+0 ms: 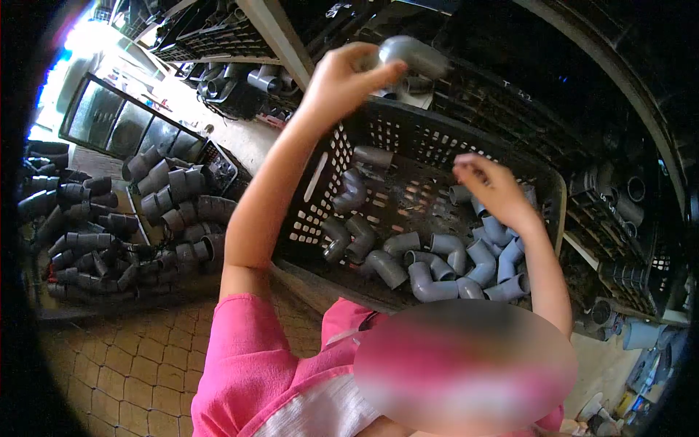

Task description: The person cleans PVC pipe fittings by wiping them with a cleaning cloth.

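Fingers of the left hand (338, 84) clamp a grey elbow (422, 58) near the crate's (561, 211) far rim; gripping its curve firmly should prevent slipping. The right hand's (499, 193) fingers curl loosely inside.

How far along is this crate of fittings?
Done: grey fittings cluster along the crate's near side and right end, if it's being filled.
In hand: left hand holds one elbow above the far rim; right hand, over the crate, shows nothing held.
Left: much floor still shows mid-crate, so probably part-way. Filling or emptying: can't tell.
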The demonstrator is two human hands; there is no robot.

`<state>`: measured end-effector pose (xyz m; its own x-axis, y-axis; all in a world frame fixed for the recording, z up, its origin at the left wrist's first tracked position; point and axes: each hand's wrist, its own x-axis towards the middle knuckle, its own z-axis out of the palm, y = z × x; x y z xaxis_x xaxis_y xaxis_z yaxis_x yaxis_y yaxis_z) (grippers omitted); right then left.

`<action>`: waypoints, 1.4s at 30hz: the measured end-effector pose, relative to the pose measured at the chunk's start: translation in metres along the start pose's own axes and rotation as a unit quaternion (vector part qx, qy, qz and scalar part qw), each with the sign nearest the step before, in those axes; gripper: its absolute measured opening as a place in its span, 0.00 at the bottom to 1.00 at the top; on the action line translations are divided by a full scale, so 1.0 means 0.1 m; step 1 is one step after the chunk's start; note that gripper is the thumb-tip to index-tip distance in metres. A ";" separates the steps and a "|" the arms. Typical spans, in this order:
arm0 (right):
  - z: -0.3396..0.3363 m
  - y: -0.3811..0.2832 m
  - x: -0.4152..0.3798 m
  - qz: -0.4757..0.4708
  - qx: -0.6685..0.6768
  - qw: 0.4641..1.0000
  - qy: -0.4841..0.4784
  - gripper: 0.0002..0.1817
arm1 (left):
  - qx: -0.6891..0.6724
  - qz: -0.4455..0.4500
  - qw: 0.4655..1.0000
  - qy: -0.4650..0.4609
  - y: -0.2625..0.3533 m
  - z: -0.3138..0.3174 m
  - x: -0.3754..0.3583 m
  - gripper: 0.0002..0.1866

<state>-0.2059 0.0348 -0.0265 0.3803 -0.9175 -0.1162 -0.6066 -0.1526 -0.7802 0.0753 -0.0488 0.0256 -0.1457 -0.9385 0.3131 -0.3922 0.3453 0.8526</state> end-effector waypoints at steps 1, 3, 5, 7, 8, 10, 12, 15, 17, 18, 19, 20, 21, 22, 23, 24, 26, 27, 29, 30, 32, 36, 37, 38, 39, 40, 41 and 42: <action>0.04 0.09 0.02 0.016 -0.048 0.996 -0.070 0.29 | 0.144 0.012 0.989 0.027 -0.07 -0.06 0.15 0.35; 0.18 0.34 0.03 -0.006 -0.131 0.978 -0.162 0.30 | 0.385 -0.049 0.922 0.001 0.08 -0.08 0.32 0.37; 0.35 0.56 0.05 -0.031 -0.176 0.967 -0.184 0.33 | 0.423 -0.101 0.896 -0.087 -0.21 0.05 0.58 0.36; 0.39 0.61 0.12 0.004 -0.235 0.943 -0.237 0.35 | 0.389 -0.145 0.897 -0.153 -0.57 0.22 0.82 0.36; 0.39 0.66 0.16 0.023 -0.264 0.928 -0.262 0.36 | 0.337 -0.161 0.910 -0.178 -0.80 0.34 0.91 0.35; 0.37 0.72 0.22 0.044 -0.269 0.917 -0.292 0.42 | 0.294 -0.112 0.937 -0.150 -1.56 0.68 1.17 0.35; 0.35 0.64 0.21 0.049 -0.252 0.919 -0.300 0.44 | 0.286 -0.110 0.939 -0.154 -1.66 0.90 1.25 0.35; 0.37 0.61 0.20 0.047 -0.249 0.904 -0.344 0.45 | 0.342 -0.101 0.915 -0.189 -1.64 1.11 1.34 0.36; 0.43 0.61 0.18 0.033 -0.248 0.894 -0.372 0.45 | 0.356 -0.104 0.908 -0.195 -1.60 1.12 1.34 0.37; 0.47 0.63 0.17 0.020 -0.248 0.891 -0.381 0.44 | 0.341 -0.110 0.914 -0.190 -1.57 1.11 1.31 0.37; 0.50 0.64 0.15 0.008 -0.248 0.887 -0.390 0.44 | 0.326 -0.116 0.919 -0.186 -1.53 1.10 1.27 0.38; 0.53 0.63 0.13 0.007 -0.254 0.882 -0.396 0.44 | 0.350 -0.104 0.909 -0.199 -1.50 1.07 1.25 0.38; 0.56 0.60 0.10 0.007 -0.260 0.878 -0.402 0.43 | 0.374 -0.092 0.898 -0.212 -1.46 1.03 1.24 0.39; 0.58 0.58 0.08 0.007 -0.266 0.874 -0.408 0.43 | 0.397 -0.079 0.886 -0.225 -1.43 0.98 1.22 0.40; 0.61 0.61 0.08 0.010 -0.266 0.873 -0.410 0.43 | 0.405 -0.033 0.893 -0.193 -1.65 0.99 1.23 0.42; 0.63 0.66 0.11 0.013 -0.266 0.872 -0.411 0.42 | 0.401 -0.050 0.891 -0.206 -1.62 0.97 1.23 0.42; 0.67 0.71 0.14 0.013 -0.285 0.865 -0.412 0.40 | 0.394 -0.084 0.885 -0.232 -1.57 0.91 1.24 0.40; 0.69 0.71 0.14 0.010 -0.303 0.860 -0.411 0.39 | 0.386 -0.086 0.890 -0.226 -1.54 0.86 1.24 0.38; 0.73 0.72 0.12 -0.011 -0.333 0.854 -0.400 0.35 | 0.370 -0.089 0.899 -0.215 -1.48 0.77 1.26 0.35; 0.73 0.68 0.11 -0.014 -0.344 0.852 -0.394 0.35 | 0.400 -0.051 0.893 -0.199 -1.52 0.73 1.31 0.33; 0.68 0.50 0.08 -0.021 -0.362 0.849 -0.383 0.34 | 0.457 0.025 0.873 -0.168 -1.63 0.66 1.43 0.30; 0.49 0.22 0.13 -0.005 -0.362 0.878 -0.314 0.35 | 0.458 0.055 0.883 -0.084 -0.78 0.47 1.05 0.20; 0.44 0.25 0.12 -0.032 -0.323 0.915 -0.238 0.34 | 0.446 0.061 0.890 -0.075 -0.55 0.43 0.92 0.20; 0.37 0.28 0.11 -0.056 -0.281 0.945 -0.159 0.34 | 0.433 0.069 0.896 -0.067 -0.25 0.39 0.73 0.21; 0.30 0.25 0.13 -0.075 -0.223 0.965 -0.120 0.31 | 0.419 0.079 0.903 -0.059 -0.02 0.36 0.54 0.22; 0.21 0.22 0.12 -0.097 -0.130 0.983 -0.089 0.29 | 0.347 0.117 0.928 -0.072 0.12 0.34 0.39 0.18; 0.20 0.32 0.14 -0.110 -0.035 0.992 -0.051 0.29 | 0.273 0.155 0.946 -0.086 0.21 0.33 0.26 0.16; 0.21 0.40 0.15 -0.124 0.060 0.990 -0.010 0.28 | 0.278 0.253 0.926 -0.038 0.20 0.38 0.16 0.14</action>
<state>-0.2104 0.0229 -0.0726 0.5224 -0.8493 0.0763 -0.4061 -0.3264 -0.8535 0.0307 -0.0565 0.0319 -0.4931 -0.6615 0.5650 -0.6600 0.7076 0.2524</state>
